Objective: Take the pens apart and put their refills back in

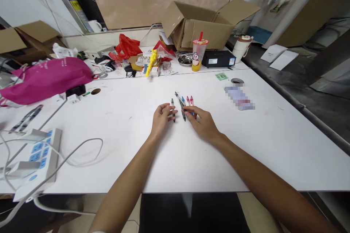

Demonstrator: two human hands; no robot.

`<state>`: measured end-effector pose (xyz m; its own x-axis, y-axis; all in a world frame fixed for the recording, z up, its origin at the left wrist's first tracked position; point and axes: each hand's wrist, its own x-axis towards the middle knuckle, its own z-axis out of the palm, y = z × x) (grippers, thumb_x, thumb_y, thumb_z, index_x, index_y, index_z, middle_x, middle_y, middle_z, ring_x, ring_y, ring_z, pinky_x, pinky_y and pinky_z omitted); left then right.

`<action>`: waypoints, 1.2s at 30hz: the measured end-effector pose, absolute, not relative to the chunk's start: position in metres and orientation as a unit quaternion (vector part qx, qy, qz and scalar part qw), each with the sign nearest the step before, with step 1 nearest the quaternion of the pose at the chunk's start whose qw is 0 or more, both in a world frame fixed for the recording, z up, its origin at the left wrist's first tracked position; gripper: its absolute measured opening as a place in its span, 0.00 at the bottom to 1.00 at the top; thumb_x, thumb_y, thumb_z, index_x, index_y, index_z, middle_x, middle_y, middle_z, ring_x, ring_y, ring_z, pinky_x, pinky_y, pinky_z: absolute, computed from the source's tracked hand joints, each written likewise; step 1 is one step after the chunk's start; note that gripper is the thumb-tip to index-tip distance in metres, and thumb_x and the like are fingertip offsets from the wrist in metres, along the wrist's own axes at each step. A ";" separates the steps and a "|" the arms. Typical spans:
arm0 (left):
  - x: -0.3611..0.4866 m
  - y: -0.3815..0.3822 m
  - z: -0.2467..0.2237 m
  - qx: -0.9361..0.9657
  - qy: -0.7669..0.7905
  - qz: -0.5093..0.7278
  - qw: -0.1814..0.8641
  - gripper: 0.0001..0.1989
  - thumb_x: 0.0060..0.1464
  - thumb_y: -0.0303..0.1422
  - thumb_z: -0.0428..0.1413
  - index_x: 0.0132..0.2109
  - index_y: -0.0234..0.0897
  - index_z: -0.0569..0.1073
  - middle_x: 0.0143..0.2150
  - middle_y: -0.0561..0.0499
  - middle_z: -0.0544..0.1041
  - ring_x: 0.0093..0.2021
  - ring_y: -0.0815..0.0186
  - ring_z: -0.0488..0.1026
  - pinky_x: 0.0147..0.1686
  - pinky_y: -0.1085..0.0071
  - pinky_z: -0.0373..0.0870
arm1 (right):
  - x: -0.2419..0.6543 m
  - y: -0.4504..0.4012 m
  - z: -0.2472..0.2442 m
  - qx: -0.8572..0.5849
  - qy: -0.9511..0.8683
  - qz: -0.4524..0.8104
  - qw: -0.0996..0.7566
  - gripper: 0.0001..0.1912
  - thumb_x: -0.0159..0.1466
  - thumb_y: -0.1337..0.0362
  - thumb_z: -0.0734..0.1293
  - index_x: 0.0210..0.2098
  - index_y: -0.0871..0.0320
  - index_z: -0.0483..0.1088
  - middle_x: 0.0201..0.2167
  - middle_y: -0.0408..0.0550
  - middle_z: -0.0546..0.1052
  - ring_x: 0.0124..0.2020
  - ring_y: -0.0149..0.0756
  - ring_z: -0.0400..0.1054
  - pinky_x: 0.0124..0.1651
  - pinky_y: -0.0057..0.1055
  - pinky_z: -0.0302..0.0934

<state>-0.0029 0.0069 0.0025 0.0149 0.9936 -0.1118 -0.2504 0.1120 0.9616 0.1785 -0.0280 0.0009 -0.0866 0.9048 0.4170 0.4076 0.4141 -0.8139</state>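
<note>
My right hand (202,123) pinches a dark pen (179,99) between thumb and fingers, low on its barrel; it slants, its upper end leaning away and to the left, its lower end poking out just beyond my fingertips. My left hand (160,119) has its fingers curled at a clear-and-black pen (172,102), which stretches away from me; I touch it, but I cannot tell whether I grasp it or only steady it. The two pens sit near each other, with a narrow strip of white table (120,127) between them. Just past my right fingers, and partly covered by them, lie a blue pen (183,99) and two pinkish-red pens, the nearer one (188,100) beside the blue and the other (191,100) to its right. I can read no brand on any of them. Farther off, the magenta bag (54,80) carries pale lettering too small to make out, and the black box (222,58) wears a white label (213,61) whose print is equally unreadable. The drink cup (196,57) shows a cartoon snowman, while the flat item (240,98) on my right is pixelated, so any writing there is hidden.
</note>
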 end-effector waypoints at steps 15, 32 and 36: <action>0.002 -0.003 0.014 0.388 0.379 0.530 0.652 0.19 0.55 0.45 0.65 0.41 0.38 0.67 0.43 0.45 0.82 0.45 0.62 0.82 0.42 0.70 0.78 | 0.179 -0.033 0.009 -0.435 -0.638 0.545 0.326 0.21 0.71 0.44 0.57 0.32 0.54 0.63 0.19 0.39 0.69 0.19 0.30 0.60 0.25 0.30 0.56; 0.004 -0.002 0.007 0.379 0.445 0.519 0.623 0.20 0.57 0.47 0.63 0.44 0.35 0.71 0.47 0.38 0.82 0.41 0.61 0.83 0.41 0.67 0.80 | 0.181 -0.027 -0.005 -0.479 -0.646 0.366 0.469 0.14 0.69 0.52 0.63 0.49 0.52 0.66 0.41 0.49 0.77 0.41 0.40 0.72 0.42 0.38 0.67; 0.004 -0.001 0.008 0.369 0.450 0.522 0.624 0.19 0.57 0.46 0.63 0.44 0.35 0.71 0.48 0.38 0.82 0.41 0.60 0.83 0.39 0.67 0.80 | 0.181 -0.026 -0.006 -0.481 -0.643 0.346 0.485 0.15 0.69 0.53 0.64 0.51 0.51 0.65 0.39 0.48 0.75 0.39 0.39 0.71 0.42 0.38 0.67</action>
<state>0.0041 -0.0010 0.0083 0.0499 0.9831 -0.1762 -0.3186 0.1829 0.9301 0.1806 -0.0259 -0.0056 -0.0664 0.9547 0.2900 0.2834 0.2967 -0.9120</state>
